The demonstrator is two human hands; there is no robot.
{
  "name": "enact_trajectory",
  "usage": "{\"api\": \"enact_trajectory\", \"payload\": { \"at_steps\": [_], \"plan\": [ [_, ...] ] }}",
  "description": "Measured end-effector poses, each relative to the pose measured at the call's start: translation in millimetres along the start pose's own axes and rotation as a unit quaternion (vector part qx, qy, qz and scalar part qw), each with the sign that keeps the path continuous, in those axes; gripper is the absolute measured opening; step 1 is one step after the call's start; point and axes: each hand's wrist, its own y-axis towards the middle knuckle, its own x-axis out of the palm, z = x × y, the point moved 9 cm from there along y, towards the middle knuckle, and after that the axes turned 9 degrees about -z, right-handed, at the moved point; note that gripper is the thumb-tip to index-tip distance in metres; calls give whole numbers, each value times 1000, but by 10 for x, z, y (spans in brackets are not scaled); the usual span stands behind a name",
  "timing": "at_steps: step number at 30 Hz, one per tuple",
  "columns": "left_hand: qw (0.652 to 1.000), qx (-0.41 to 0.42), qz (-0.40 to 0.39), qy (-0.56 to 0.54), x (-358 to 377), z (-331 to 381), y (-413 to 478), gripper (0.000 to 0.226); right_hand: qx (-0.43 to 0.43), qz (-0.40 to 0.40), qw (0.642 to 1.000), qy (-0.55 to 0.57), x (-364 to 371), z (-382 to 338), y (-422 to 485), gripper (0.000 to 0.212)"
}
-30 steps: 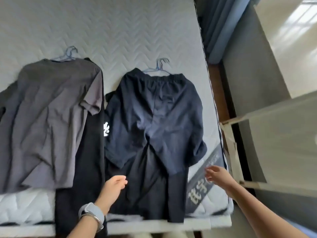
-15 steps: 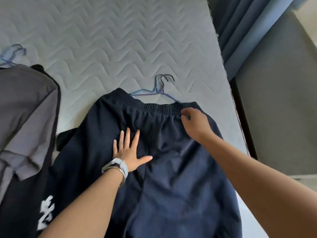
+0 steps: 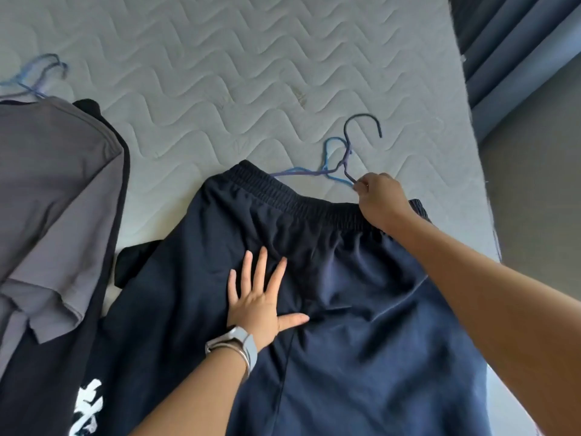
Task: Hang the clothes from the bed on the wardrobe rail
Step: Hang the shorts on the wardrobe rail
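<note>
Navy shorts point(image 3: 345, 309) lie flat on the quilted mattress point(image 3: 220, 73), waistband towards the far side. Thin wire hangers point(image 3: 339, 158), blue and dark, stick out from the waistband with their hooks on the mattress. My right hand point(image 3: 380, 199) pinches the shoulder wire of a hanger at the waistband's right end. My left hand point(image 3: 261, 297), a watch on its wrist, rests palm down with fingers spread on the middle of the shorts. A grey T-shirt point(image 3: 53, 190) on its own blue hanger point(image 3: 37, 77) lies at the left.
A black garment with white printed characters point(image 3: 85, 404) lies under the grey T-shirt and the shorts. Blue-grey curtains point(image 3: 509, 42) hang at the top right beyond the mattress edge. A grey floor point(image 3: 534, 184) runs along the bed's right side.
My right hand has shifted from the waistband up onto the hanger wire and closed on it. My left hand stays flat on the shorts. The view has moved closer.
</note>
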Motion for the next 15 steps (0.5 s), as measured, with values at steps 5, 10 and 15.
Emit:
{"api": "enact_trajectory", "payload": {
  "at_steps": [5,10,15],
  "plan": [
    [989,-5,-127,-71,-115,46,-91,93,-45,5,995,86,-340,-331,-826,32],
    [915,9,78,-395,-1140,110,-935,29,-60,-9,981,184,-536,-695,-1826,28],
    [771,99,148,-611,-2323,281,-2205,21,-107,-63,972,201,-596,-1284,-3019,23]
  ]
}}
